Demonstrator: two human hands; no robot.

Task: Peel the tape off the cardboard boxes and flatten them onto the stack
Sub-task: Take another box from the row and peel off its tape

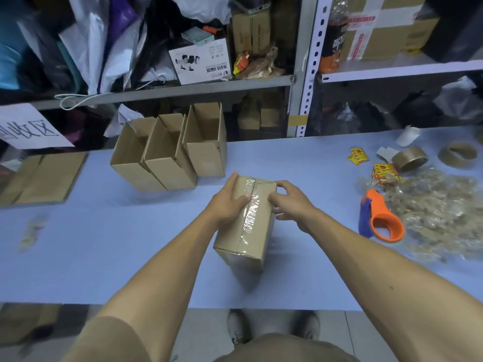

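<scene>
Both hands are on the sealed brown cardboard box point(248, 220) at mid-tabletop: keep your left hand point(230, 202) curled over its far left edge as the steadying grip while your right hand point(285, 202), fingertips curled, picks at the clear glossy tape strip point(251, 212), peeling low along the seam.

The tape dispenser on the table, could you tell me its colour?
Orange tape dispenser with a blue part; head view.

Table point(104, 257): pale blue top, runs across full width of view. Behind it: grey metal shelving point(183, 90) with perforated white upright point(311, 64), shelves crammed with plastic bags, cartons, a white product box. Paper sign point(28, 126) hangs at left. Floor point(352, 333): light grey tile. Lighting dim, even.
</scene>
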